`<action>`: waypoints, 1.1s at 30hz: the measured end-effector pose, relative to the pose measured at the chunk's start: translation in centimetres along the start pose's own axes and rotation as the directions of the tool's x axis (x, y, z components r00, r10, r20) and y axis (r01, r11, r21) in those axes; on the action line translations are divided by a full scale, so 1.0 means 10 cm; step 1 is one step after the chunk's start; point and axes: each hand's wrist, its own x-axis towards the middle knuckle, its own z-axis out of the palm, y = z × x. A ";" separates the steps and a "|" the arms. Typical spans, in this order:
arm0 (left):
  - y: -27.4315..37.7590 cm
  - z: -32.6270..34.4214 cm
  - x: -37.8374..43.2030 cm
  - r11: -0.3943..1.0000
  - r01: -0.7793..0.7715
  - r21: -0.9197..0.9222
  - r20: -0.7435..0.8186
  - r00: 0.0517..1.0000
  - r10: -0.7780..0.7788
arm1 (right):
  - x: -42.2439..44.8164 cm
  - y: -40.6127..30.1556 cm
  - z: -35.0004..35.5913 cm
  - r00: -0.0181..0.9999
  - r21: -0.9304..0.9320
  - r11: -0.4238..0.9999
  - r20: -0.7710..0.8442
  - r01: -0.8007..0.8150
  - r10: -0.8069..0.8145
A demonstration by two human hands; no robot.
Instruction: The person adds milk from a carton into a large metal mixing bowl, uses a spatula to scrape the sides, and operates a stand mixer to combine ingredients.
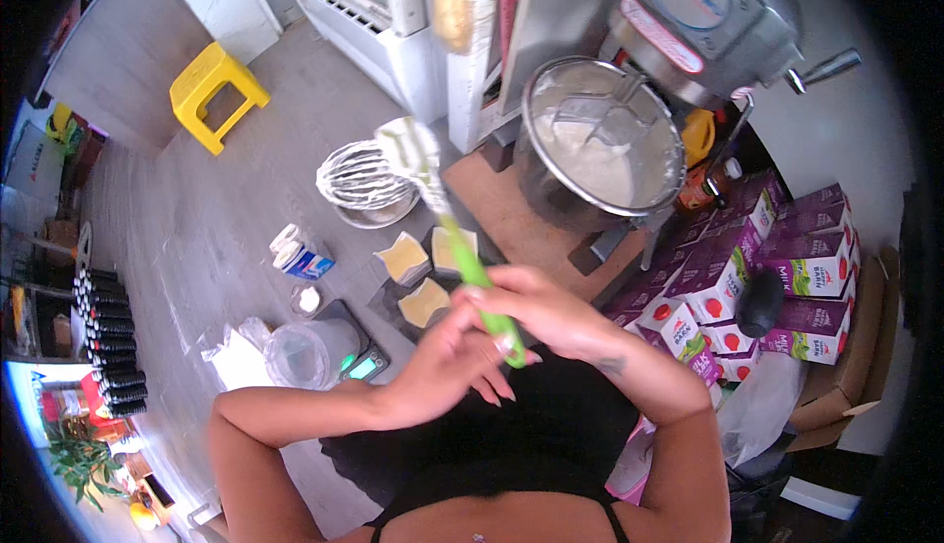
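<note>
A green-handled spatula [463, 251], its head coated in white cream, is held upright before me. My right hand [535, 307] grips the handle. My left hand [457, 362] is against the handle's lower end, fingers partly curled; whether it grips is unclear. Beyond the spatula, a cream-covered balloon whisk [361, 178] rests over a metal bowl [380, 215]. Square paper-lined cakes or batter portions [424, 303] sit nearer my hands. To the right stands a mixer bowl [605, 152] holding pale cream or batter, under a stand mixer [708, 19].
A clear plastic tub [299, 355] stands by a lit digital scale [365, 366] at left, near an opened carton [302, 255]. Many purple milk cartons [686, 285] are stacked at right beside a cardboard box [848, 373]. A yellow stool [217, 97] stands on the floor.
</note>
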 end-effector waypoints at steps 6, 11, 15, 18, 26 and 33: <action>0.49 0.19 0.59 0.999 0.049 0.012 0.255 0.966 -0.050 | -1.68 0.32 -0.58 0.898 0.145 0.978 -0.434 0.153 -0.076; 0.50 0.19 2.50 0.798 -0.032 -0.602 0.036 0.997 0.067 | -2.37 0.86 -0.62 0.762 0.331 0.831 -0.628 0.446 -0.159; 0.47 0.42 3.29 0.747 -0.210 -0.631 -0.240 0.968 0.071 | -2.21 1.00 -0.75 0.704 0.356 0.738 -0.674 0.574 -0.223; 0.54 0.49 3.46 0.786 -0.205 -0.583 -0.332 0.943 0.000 | -2.15 0.95 -0.87 0.687 0.354 0.739 -0.699 0.573 -0.199; 0.82 0.04 3.42 0.928 0.142 0.343 -0.223 0.972 -0.066 | -1.99 0.63 -1.16 0.632 0.206 0.869 -0.761 0.450 -0.147; 0.61 0.08 3.52 0.708 0.291 0.644 -0.387 0.922 -0.027 | -1.63 0.41 -1.58 0.404 -0.495 0.855 -0.758 0.153 -0.512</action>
